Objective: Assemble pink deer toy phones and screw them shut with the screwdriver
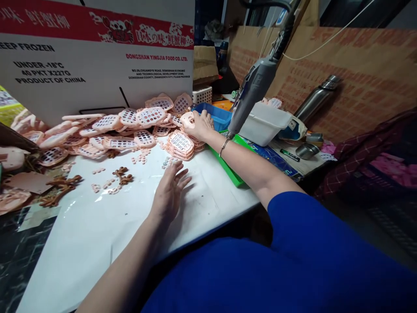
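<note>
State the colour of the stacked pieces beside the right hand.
The stacked pieces are pale pink, showing best in the head view.

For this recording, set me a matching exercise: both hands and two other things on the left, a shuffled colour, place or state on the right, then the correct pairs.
Column one
1. Right hand
2. Left hand
3. Power tool
4. Tray

Column two
A. Green, partly hidden by the right forearm
B. Fingers spread, holding nothing, above the white table
C. At a pink part
D. Grey, nose pointing down

Pairs: 1-C, 2-B, 3-D, 4-A
</note>
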Available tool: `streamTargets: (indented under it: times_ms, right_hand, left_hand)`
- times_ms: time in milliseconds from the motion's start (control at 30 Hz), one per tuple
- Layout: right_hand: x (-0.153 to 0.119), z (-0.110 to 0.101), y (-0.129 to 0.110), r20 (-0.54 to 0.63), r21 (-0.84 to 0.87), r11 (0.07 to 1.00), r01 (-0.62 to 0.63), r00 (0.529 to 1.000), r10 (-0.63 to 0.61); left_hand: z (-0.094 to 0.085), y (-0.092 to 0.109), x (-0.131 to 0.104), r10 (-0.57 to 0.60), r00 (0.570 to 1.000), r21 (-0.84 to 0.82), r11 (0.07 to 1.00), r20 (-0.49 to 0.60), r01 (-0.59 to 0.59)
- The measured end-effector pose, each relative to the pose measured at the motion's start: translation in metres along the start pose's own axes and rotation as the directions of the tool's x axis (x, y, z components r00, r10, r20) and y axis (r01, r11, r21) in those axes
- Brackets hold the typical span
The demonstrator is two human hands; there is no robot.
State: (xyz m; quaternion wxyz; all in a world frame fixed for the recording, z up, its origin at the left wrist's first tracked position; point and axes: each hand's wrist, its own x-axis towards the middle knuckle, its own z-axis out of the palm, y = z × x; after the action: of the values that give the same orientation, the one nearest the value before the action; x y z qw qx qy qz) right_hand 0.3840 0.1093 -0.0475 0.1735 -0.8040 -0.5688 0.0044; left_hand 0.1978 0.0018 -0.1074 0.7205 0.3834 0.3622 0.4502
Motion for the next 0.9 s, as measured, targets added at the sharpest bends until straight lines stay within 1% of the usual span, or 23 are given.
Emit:
streamTargets:
  times_ms: [167, 300, 433, 500, 567, 667, 733, 767, 833, 900]
  right_hand:
    - [0.003, 0.007, -0.002, 0.031, -0.007, 1.0, -0.013, 0.999, 0.013]
    - [0.005, 0.008, -0.001, 0.025, -0.003, 1.0, -0.006, 1.0, 0.006]
    - [0.003, 0.0, -0.003, -0.01, 0.003, 1.0, 0.004, 1.0, -0.004]
    - [-0.006, -0.007, -0.006, -0.03, 0.052, 0.998, 0.042, 0.999, -0.041]
    - [-0.022, -0.015, -0.008, -0.024, 0.177, 0.977, 0.115, 0.993, -0.113]
    - [-0.063, -0.019, -0.008, 0.049, 0.43, 0.881, 0.199, 0.969, -0.242]
    - [-0.096, -0.016, -0.002, 0.066, 0.526, 0.817, 0.237, 0.946, -0.317]
    - [-0.111, -0.013, 0.001, 0.064, 0.551, 0.782, 0.29, 0.92, -0.386]
    - [-0.139, -0.006, 0.011, 0.008, 0.608, 0.71, 0.357, 0.891, -0.455]
    - [-0.158, 0.0, 0.021, -0.067, 0.638, 0.646, 0.419, 0.866, -0.496]
  left_hand:
    - [0.001, 0.0, -0.002, -0.007, 1.0, -0.02, 1.0, 0.008, 0.007]
    - [0.002, -0.001, -0.002, -0.005, 1.0, -0.044, 0.999, -0.014, 0.005]
    - [-0.001, -0.002, 0.002, 0.011, 0.999, -0.053, 0.998, -0.047, -0.014]
    - [-0.003, 0.0, 0.004, 0.028, 0.998, -0.059, 0.998, -0.063, -0.032]
    - [-0.002, 0.003, 0.005, 0.054, 0.995, -0.069, 0.996, -0.079, -0.059]
    - [0.003, 0.008, 0.0, 0.118, 0.99, -0.095, 0.988, -0.084, -0.125]
    - [0.007, 0.009, -0.007, 0.186, 0.982, -0.096, 0.977, -0.026, -0.188]
    - [0.009, 0.008, -0.013, 0.22, 0.975, -0.085, 0.972, 0.013, -0.218]
    - [0.011, 0.004, -0.024, 0.266, 0.961, -0.048, 0.964, 0.077, -0.263]
    - [0.011, -0.002, -0.037, 0.292, 0.95, -0.007, 0.956, 0.108, -0.293]
